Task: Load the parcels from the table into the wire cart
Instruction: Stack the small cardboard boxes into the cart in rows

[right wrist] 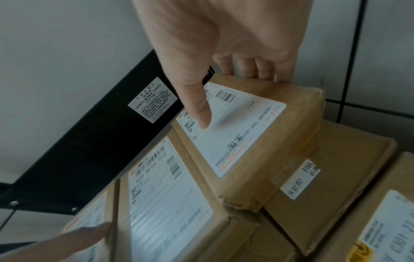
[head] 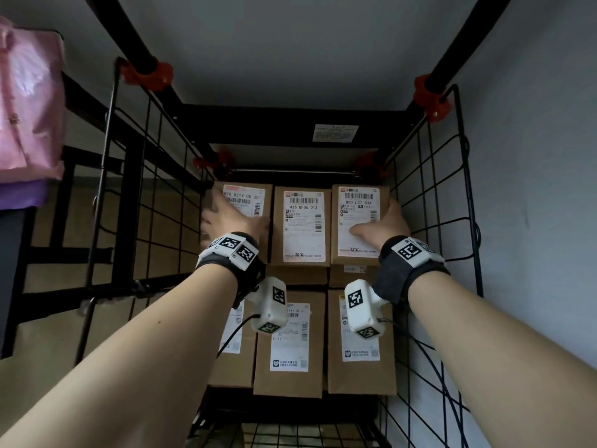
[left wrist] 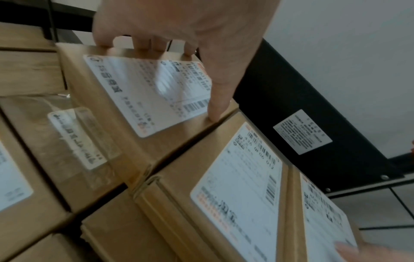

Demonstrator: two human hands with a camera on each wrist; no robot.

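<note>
Looking down into the black wire cart [head: 433,189], I see brown cardboard parcels with white labels stacked inside. Three lie side by side at the far end. My left hand [head: 232,218] [left wrist: 179,78] holds the left parcel [head: 250,197] [left wrist: 143,102], fingers curled over its outer edge and thumb on its top. My right hand [head: 381,221] [right wrist: 228,98] holds the right parcel [head: 358,205] [right wrist: 244,141] the same way, thumb on the label. That parcel sits tilted on a lower box. The middle parcel [head: 302,227] [right wrist: 165,195] lies untouched between them.
Nearer me, more parcels [head: 287,344] lie lower in the cart. Two black handle poles [head: 139,37] with red clamps rise at the far corners. A pink bagged garment [head: 29,101] and a dark frame stand left of the cart. A white wall is on the right.
</note>
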